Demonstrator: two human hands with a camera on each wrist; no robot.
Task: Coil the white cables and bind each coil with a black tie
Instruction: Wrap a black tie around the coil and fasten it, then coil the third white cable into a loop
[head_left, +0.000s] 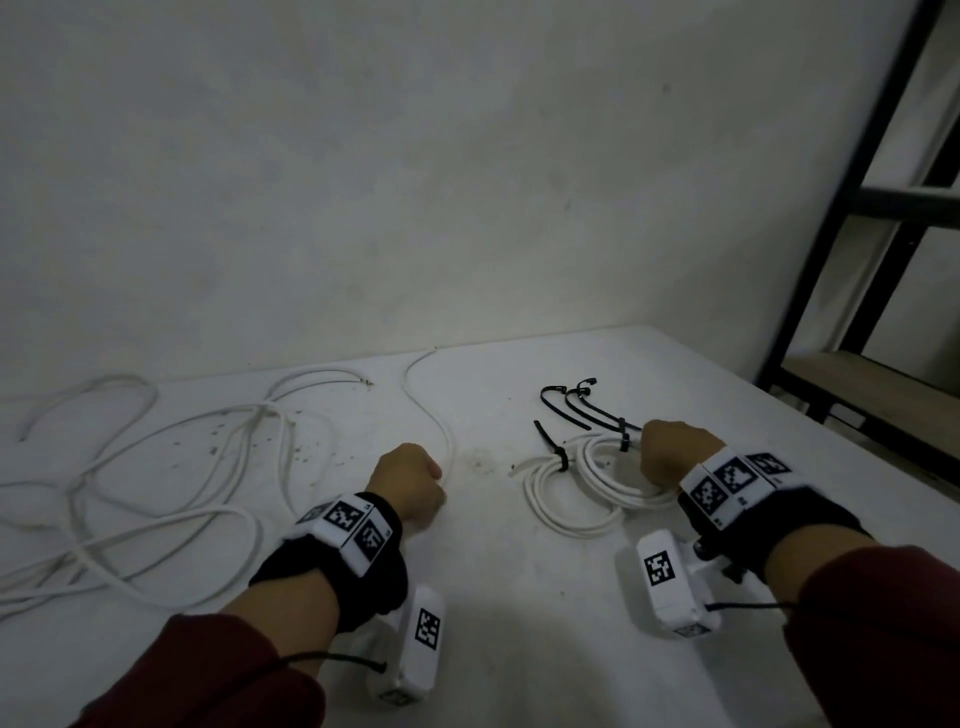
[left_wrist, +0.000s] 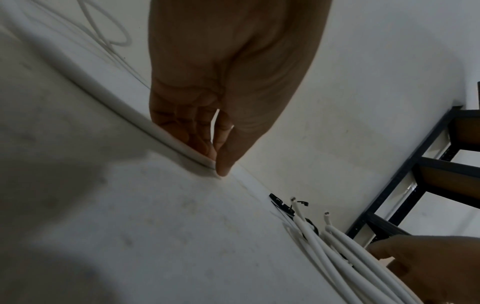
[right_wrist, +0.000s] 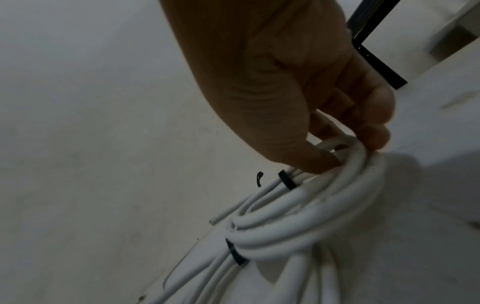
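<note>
With the left hand (head_left: 410, 480) pinching a loose cable (head_left: 431, 410) and the right hand (right_wrist: 306, 115) gripping the tied coils (head_left: 582, 493), a careless pull could drag the tangle (head_left: 156, 467) tighter.

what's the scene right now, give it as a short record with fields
left hand: pinches a loose white cable on the table
right hand: grips the coiled cables
ties on coils: two black ties
spare ties: lying behind the coils
uncoiled cables: tangled at left
shelf frame: at right
</note>
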